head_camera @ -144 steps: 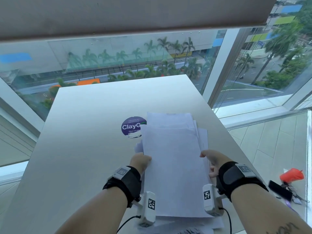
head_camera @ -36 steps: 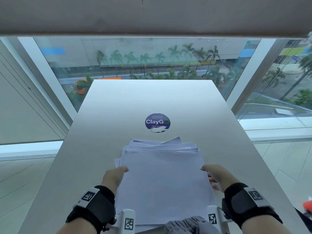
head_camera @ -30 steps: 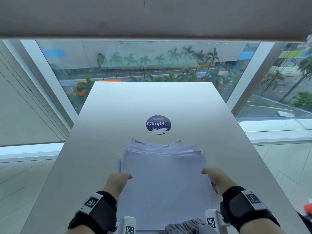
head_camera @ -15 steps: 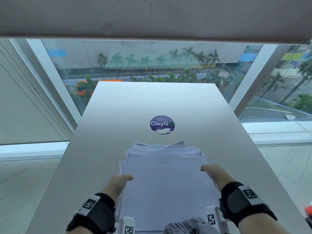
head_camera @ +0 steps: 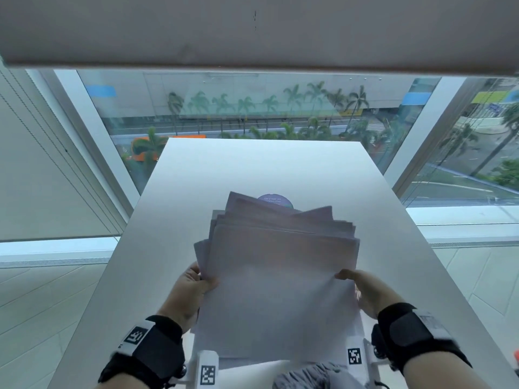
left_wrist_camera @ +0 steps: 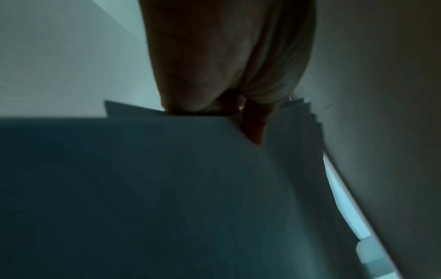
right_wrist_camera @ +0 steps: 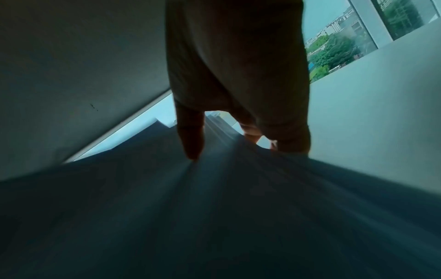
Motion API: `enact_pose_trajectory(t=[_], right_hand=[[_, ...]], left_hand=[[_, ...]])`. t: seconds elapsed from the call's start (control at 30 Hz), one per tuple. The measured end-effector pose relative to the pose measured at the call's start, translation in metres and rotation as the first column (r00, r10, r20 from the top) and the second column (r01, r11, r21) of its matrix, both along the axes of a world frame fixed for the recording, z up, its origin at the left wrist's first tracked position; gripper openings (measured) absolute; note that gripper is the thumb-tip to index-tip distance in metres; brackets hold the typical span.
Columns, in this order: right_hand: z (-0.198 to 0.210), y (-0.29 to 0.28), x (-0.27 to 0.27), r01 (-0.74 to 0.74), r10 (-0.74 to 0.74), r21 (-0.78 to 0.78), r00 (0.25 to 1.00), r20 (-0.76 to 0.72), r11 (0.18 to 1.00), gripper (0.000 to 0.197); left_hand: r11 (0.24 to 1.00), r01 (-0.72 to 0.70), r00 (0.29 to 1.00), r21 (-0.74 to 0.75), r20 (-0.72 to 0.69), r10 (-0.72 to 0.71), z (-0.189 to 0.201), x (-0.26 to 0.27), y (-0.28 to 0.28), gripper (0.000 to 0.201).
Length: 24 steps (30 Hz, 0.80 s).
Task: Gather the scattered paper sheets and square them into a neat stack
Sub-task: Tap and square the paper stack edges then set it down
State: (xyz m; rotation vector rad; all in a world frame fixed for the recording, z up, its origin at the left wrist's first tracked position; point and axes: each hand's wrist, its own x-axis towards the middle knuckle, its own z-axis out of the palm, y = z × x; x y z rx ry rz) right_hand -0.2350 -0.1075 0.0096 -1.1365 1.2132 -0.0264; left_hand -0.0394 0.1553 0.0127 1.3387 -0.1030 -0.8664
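Observation:
A pile of white paper sheets (head_camera: 280, 265) is tilted up off the grey table (head_camera: 196, 178), its far edges fanned and uneven. My left hand (head_camera: 193, 287) grips the pile's left edge, thumb on top and fingers underneath. My right hand (head_camera: 362, 287) grips the right edge the same way. In the left wrist view the left hand (left_wrist_camera: 229, 105) pinches the sheets (left_wrist_camera: 167, 188), whose staggered edges show at the right. In the right wrist view the thumb lies on top of the paper (right_wrist_camera: 238, 207) and the fingers (right_wrist_camera: 253, 132) curl under it.
A round purple sticker (head_camera: 273, 200) on the table is half hidden behind the raised sheets. Windows surround the table's far end and sides. Grey cloth (head_camera: 314, 374) shows at the near edge. A flat sheet (head_camera: 252, 370) lies under the pile near me.
Both hands have lifted and tilted the pile up from the table; its far edge now rises and covers part of the sticker. The sheets fan out more at the top.

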Motion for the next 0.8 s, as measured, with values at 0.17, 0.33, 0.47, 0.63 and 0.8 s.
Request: enact_pose_trajectory(t=[0.17,0.33,0.47,0.63,0.8], right_hand=[[0.032,0.001,-0.001,-0.032,0.038,-0.025,0.941,0.336,0.999,0.031],[0.063,0.003,0.015,0.190,0.005,-0.265,0.804,0.594,0.945,0.056],[0.077,0.008,0.020,0.274,0.052,-0.416,0.781,0.623,0.867,0.021],[0.065,0.012,0.021,0.288,0.070,-0.491,0.805,0.589,0.822,0.022],[0.059,0.012,0.024,0.309,0.034,-0.435,0.783,0.621,0.846,0.023]], left_hand=[[0.995,-0.020,0.988,-0.095,0.149,0.034,0.026,0.013,-0.005,0.029],[0.987,-0.102,0.922,-0.126,0.361,0.141,0.051,0.021,-0.018,0.030],[0.968,-0.127,0.886,-0.215,0.414,0.208,0.063,0.022,-0.027,0.033],[0.963,-0.122,0.885,-0.239,0.414,0.214,0.055,0.012,-0.032,0.025],[0.967,-0.121,0.914,-0.224,0.354,0.197,0.039,0.007,-0.039,0.022]])
